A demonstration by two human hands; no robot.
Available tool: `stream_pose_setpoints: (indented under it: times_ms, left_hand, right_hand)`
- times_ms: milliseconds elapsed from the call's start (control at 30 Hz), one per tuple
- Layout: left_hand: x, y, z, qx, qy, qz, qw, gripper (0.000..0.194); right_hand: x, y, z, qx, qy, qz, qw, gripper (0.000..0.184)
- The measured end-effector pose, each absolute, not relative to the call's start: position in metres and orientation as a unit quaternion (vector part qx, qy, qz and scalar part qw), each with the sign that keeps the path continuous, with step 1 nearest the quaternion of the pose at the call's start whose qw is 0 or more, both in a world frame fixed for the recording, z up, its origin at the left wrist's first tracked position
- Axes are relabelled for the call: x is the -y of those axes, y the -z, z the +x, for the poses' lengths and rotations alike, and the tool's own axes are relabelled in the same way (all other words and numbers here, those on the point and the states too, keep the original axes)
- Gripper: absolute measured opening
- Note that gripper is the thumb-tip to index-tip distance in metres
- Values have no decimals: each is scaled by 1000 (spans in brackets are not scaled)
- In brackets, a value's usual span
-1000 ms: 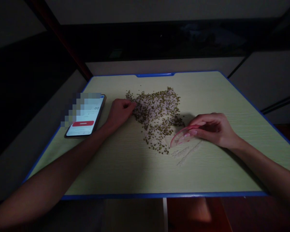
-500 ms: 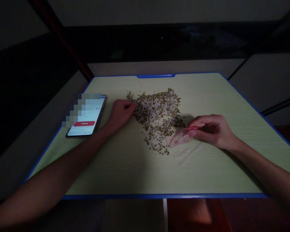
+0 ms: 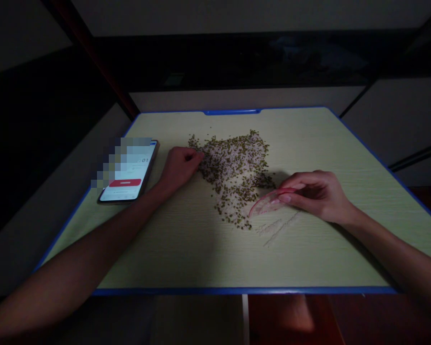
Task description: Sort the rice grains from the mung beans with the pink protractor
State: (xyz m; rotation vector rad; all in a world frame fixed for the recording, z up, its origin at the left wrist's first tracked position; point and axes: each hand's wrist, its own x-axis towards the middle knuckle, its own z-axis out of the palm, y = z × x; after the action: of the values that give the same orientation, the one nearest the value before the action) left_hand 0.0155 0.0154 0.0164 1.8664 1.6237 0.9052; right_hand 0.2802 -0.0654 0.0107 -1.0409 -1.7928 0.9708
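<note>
A spread pile of green beans [image 3: 253, 143] mixed with pale rice-like grains [image 3: 233, 165] lies on the table. My left hand [image 3: 181, 166] rests at the pile's left edge, fingers curled and closed, thumb and forefinger together; whatever may be between them cannot be seen. On the right, my right hand [image 3: 314, 194] pinches a thin clear plastic piece with a curved red rim [image 3: 264, 203] between thumb and fingers. Its far end reaches the lower right of the pile. Thin streaks of pale grains [image 3: 278, 231] lie just below the plastic piece.
A lit phone [image 3: 127, 175] lies left of my left hand, showing a red button, part of its screen blurred. The pale wood-grain table [image 3: 187, 258] has a blue edge and a blue handle [image 3: 232, 112] at the far side. Dark panels stand behind it.
The red-rimmed plastic piece has tilted slightly, its far end moving a little left toward the grains. My left hand has stayed in place.
</note>
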Motion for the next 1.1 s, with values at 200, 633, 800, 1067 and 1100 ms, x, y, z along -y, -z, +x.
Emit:
stream_pose_setpoints:
  times_ms: [200, 633, 800, 1067, 1100]
  left_hand:
    - [-17, -15, 14, -597, -327, 692, 239, 35]
    - [-15, -16, 16, -600, -334, 680, 258, 34]
    - [-15, -15, 16, -597, -335, 686, 247, 34]
    - [-15, -15, 16, -593, -333, 689, 250, 34]
    - [-15, -15, 16, -594, -333, 689, 249, 34]
  right_hand:
    - [64, -9, 283, 697, -341, -446, 446, 5]
    - [61, -6, 282, 706, -333, -460, 422, 7]
    - [62, -6, 282, 717, -329, -454, 414, 7]
    - [62, -6, 283, 711, -332, -442, 434, 5]
    - [61, -6, 283, 707, -336, -442, 438, 5]
